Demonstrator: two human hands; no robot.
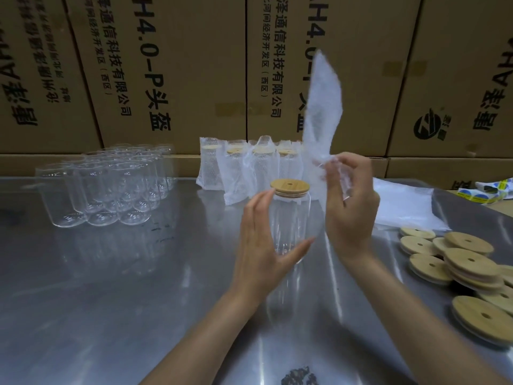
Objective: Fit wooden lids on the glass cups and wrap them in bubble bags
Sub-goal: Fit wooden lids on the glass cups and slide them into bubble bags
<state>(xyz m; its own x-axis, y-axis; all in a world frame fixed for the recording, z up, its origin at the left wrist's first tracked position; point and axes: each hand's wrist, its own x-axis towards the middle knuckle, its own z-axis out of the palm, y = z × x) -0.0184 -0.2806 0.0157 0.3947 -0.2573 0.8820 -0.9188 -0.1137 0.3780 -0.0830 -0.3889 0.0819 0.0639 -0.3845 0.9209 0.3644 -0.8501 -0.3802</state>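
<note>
Spread fingers of left hand (pixel 266 245) flank lidded glass cup (pixel 288 218) on steel table (pixel 111 301); right hand (pixel 349 207) pinches bubble bag (pixel 323 107) upright.

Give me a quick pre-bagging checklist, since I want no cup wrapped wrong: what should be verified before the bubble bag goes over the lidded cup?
1. Wooden lid sits flat on the glass cup: ok.
2. Cup stands upright on the metal table: ok.
3. Right hand has a grip on the bubble bag: ok.
4. Bag mouth opened wide enough for the cup: cannot tell, bag is blurred.
5. Left hand steadies the cup: not ok, fingers straight beside it, no grip.
6. Spare lids lie clear of the cup: ok.
</note>
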